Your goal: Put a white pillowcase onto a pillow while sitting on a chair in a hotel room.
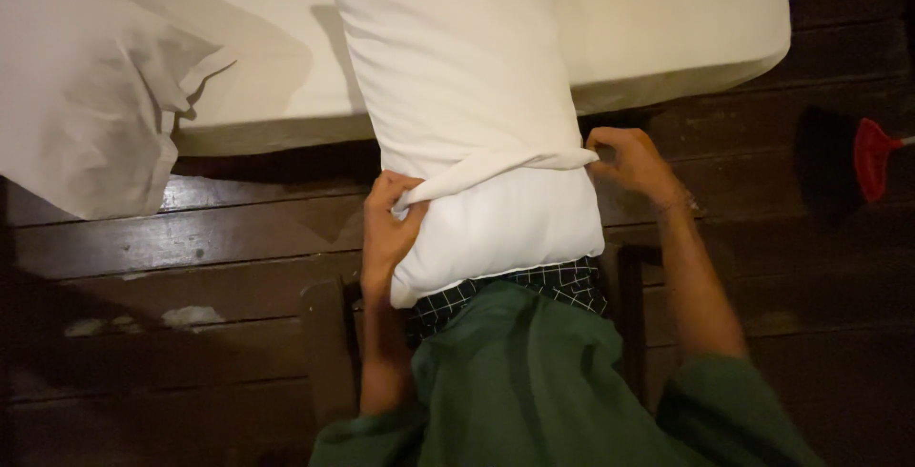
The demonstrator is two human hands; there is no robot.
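— While the pillow [477, 124] leans from the mattress [667, 19] edge against the body, what do the hands grip?
— I see the left hand [386, 229] and right hand [629, 157] both clenched on the pillowcase [505, 167] edge.

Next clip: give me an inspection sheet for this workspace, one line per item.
Surface: white mattress on a dark wooden plank floor.
Job's things: white pillow standing on end against the person's body, its pillowcase edge pulled partway along it.
Clutter: loose white cloth hanging at the left; red-headed broom on the floor at the right.
Hands: left hand and right hand each grip the pillowcase edge at a side of the pillow.
Cables: nothing seen.
Surroundings: dim room; green sleeves and checked cloth at the bottom.
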